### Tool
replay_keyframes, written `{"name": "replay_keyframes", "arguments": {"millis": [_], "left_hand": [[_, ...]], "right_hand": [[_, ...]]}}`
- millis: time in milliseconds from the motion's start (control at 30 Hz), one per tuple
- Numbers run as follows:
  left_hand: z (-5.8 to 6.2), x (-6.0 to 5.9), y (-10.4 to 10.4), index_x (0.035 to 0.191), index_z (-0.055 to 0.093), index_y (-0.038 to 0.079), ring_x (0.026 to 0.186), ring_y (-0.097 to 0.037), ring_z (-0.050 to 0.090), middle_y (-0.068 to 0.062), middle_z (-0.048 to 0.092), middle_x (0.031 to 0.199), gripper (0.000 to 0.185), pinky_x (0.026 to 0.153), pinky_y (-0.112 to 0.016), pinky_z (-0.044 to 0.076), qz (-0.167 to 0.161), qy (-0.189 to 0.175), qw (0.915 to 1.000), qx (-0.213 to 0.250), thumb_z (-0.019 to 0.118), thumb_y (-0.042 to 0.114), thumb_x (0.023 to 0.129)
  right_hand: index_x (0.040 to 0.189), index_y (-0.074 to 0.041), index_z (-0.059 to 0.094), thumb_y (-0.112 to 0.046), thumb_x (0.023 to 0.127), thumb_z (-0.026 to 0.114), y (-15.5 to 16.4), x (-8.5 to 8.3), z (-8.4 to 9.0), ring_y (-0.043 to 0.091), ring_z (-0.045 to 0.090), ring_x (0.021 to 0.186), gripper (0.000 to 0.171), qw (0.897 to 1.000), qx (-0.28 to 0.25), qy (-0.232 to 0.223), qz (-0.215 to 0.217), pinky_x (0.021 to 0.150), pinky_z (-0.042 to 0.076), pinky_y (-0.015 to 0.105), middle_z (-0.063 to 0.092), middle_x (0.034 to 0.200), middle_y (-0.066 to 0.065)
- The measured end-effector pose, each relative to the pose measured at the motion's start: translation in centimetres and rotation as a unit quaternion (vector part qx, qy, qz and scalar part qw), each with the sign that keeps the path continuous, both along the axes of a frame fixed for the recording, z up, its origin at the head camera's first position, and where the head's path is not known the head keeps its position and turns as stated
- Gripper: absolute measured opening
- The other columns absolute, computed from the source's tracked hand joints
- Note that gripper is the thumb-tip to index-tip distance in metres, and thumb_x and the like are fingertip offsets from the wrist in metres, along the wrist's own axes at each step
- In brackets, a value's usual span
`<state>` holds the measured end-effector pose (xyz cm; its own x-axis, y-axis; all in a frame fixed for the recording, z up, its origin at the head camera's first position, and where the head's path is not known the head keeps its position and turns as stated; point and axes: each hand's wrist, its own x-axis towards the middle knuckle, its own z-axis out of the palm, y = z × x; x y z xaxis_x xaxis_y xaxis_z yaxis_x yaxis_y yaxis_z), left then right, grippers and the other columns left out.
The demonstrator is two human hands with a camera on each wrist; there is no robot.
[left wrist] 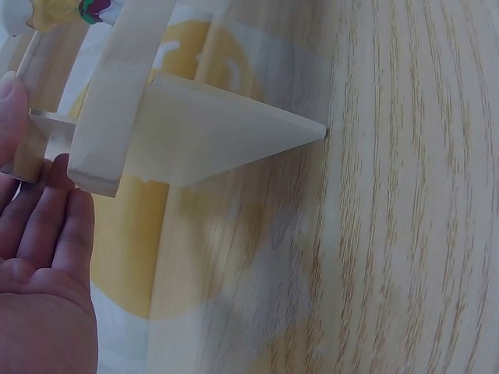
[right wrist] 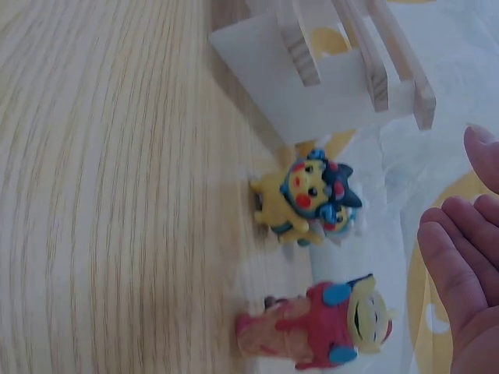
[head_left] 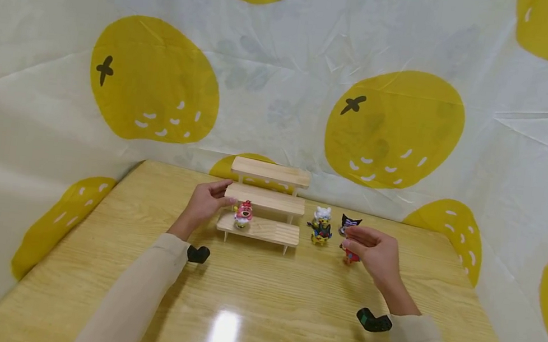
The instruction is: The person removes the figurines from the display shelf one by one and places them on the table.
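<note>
My left hand (head_left: 204,202) is at the left end of a three-tier wooden display shelf (head_left: 259,228); thumb and fingers pinch the end of the middle board. On the bottom board, at its left, stands a pink bear figurine (head_left: 243,214). My right hand (head_left: 377,256) hovers above a red figurine with a pale green head (right wrist: 323,323), its thumb and fingers apart and holding nothing. Left of it stand a yellow figurine with a dark eared hood (right wrist: 300,195) and, behind, a white-hatted figurine (head_left: 322,215). A black-eared figurine (head_left: 349,222) is partly hidden by the right hand.
The wooden table (head_left: 259,305) runs toward me, with a bright reflection near its front. Hanging behind and at both sides is a white cloth (head_left: 273,92) printed with large yellow fruit. A black wrist device (head_left: 373,320) shows at the right wrist.
</note>
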<state>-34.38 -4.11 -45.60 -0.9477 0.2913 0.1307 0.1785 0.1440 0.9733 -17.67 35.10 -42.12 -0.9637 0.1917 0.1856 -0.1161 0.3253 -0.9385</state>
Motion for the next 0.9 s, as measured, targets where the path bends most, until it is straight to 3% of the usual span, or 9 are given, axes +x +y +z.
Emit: {"name": "replay_keyframes", "arguments": {"millis": [133,300,533,900], "left_hand": [[0.0,-0.1,0.0,0.154,0.052,0.006,0.151,-0.034,0.045,-0.014,0.047,0.162,0.063,0.123,-0.048,0.042,-0.002,-0.004,1.0,0.003,0.077,0.016,0.096],[0.0,-0.3,0.1,0.153,0.053,0.007,0.151,-0.035,0.045,-0.016,0.046,0.162,0.064,0.122,-0.049,0.043,-0.002,-0.004,1.0,-0.005,0.078,0.018,0.096],[0.1,-0.4,0.2,0.153,0.053,0.005,0.15,-0.034,0.046,-0.017,0.046,0.162,0.064,0.121,-0.048,0.044,-0.001,-0.002,0.9999,-0.013,0.078,0.016,0.096],[0.2,-0.4,0.2,0.153,0.053,0.005,0.144,-0.033,0.054,-0.016,0.05,0.16,0.064,0.116,-0.046,0.049,0.004,-0.005,0.9998,-0.016,0.079,0.016,0.095]], "right_hand": [[0.128,0.015,0.066,-0.005,0.091,0.08,-0.9,-0.3,-0.1,0.001,0.076,0.095,0.044,1.0,-0.004,0.005,0.02,0.079,0.064,0.02,0.079,0.1,-0.017],[0.125,0.013,0.069,-0.005,0.091,0.08,-1.9,-0.4,-0.2,0.0,0.076,0.093,0.04,1.0,0.01,0.0,0.023,0.079,0.063,0.019,0.082,0.108,0.003],[0.123,0.011,0.07,-0.006,0.09,0.081,-3.4,-1.1,-0.8,-0.001,0.075,0.094,0.038,0.999,0.003,-0.006,0.044,0.083,0.064,0.021,0.073,0.122,0.03],[0.126,0.011,0.069,-0.003,0.092,0.078,-6.3,-2.1,-0.9,-0.002,0.074,0.093,0.038,0.997,-0.021,-0.014,0.079,0.085,0.063,0.019,0.068,0.127,0.036]]}}
